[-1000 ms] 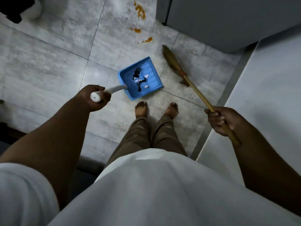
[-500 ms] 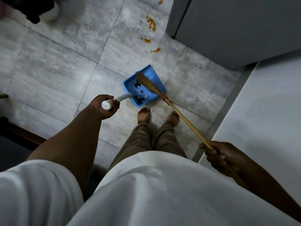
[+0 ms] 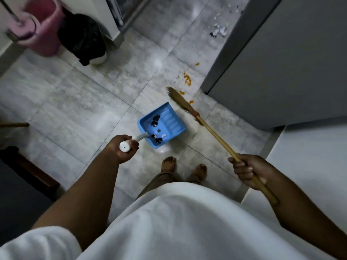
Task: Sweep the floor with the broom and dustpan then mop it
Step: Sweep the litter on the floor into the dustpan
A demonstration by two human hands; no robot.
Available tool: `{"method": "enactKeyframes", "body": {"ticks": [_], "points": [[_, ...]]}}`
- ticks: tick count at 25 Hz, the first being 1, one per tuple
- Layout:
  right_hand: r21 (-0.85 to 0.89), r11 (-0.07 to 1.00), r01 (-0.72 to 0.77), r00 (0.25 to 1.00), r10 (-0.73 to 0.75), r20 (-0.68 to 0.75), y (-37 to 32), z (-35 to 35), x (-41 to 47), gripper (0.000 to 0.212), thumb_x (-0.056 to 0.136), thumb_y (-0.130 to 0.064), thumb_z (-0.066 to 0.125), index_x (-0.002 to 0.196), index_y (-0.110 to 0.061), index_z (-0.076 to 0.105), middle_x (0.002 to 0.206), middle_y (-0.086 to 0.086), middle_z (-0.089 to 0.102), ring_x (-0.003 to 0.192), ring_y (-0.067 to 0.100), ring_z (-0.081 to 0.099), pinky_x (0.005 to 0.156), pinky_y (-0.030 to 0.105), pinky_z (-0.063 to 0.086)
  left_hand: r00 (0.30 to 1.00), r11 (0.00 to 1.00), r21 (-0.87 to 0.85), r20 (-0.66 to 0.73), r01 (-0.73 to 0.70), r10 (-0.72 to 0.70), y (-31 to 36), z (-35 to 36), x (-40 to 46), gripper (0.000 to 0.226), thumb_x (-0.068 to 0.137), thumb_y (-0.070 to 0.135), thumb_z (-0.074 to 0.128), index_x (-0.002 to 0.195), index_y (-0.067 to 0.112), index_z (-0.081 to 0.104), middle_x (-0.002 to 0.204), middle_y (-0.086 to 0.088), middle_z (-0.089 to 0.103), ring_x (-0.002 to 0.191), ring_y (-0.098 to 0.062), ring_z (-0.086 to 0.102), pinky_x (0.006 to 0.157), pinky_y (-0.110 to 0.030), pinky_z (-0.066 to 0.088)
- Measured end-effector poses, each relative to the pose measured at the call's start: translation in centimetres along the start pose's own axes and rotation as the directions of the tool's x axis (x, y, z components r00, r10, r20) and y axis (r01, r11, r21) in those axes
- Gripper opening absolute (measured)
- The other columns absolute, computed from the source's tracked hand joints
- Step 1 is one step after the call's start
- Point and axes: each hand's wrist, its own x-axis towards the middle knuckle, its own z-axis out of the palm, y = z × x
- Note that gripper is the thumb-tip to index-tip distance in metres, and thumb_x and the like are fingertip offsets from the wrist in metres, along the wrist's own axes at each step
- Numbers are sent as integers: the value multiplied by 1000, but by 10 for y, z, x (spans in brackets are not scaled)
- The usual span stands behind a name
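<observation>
A blue dustpan [image 3: 169,119] hangs just above the grey tiled floor [image 3: 78,98], with black and white scraps lying in it. My left hand [image 3: 123,148] is shut on its white handle. A broom [image 3: 183,102] with straw bristles and a wooden stick points up and to the left, its bristles right of the dustpan. My right hand [image 3: 247,170] is shut on the stick. Orange stains [image 3: 186,79] mark the tiles beyond the bristles. Another pile of black and white scraps [image 3: 219,30] lies far ahead.
A pink mop bucket [image 3: 44,27] and a bin with a black bag [image 3: 83,36] stand at the far left. A grey cabinet [image 3: 281,61] fills the right side, with a white surface [image 3: 309,166] below it. My bare feet [image 3: 169,163] stand behind the dustpan.
The broom has swung out of the dustpan to its right. My view has tilted up, so the bucket, the bin and the far scraps now show.
</observation>
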Motion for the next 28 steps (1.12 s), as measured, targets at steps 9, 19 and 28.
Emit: {"method": "enactKeyframes", "body": {"ticks": [9, 19, 28], "points": [[1, 998, 66, 988, -65, 140, -80, 133, 26, 34, 103, -25, 30, 79, -8, 48, 44, -5, 35, 26, 3, 28, 22, 16, 22, 994, 993, -75, 55, -87, 91, 70, 12, -39, 34, 73, 4, 49, 106, -3, 46, 56, -5, 44, 38, -9, 46, 35, -16, 43], [-25, 998, 57, 985, -52, 167, -237, 217, 61, 39, 103, -30, 33, 72, -11, 46, 43, -6, 32, 26, 3, 26, 24, 14, 20, 987, 976, -163, 36, -147, 154, 182, 125, -42, 33, 71, 2, 54, 102, -2, 47, 56, -5, 45, 38, -11, 47, 34, -15, 42], [-69, 993, 92, 994, -87, 69, -372, 305, 101, 38, 103, -30, 31, 70, -14, 41, 40, -6, 33, 25, 4, 27, 24, 13, 20, 983, 985, -153, 152, -79, 102, 303, 194, -16, 66, 42, -18, 72, 102, -4, 47, 57, -8, 47, 38, -12, 48, 35, -17, 45]]}}
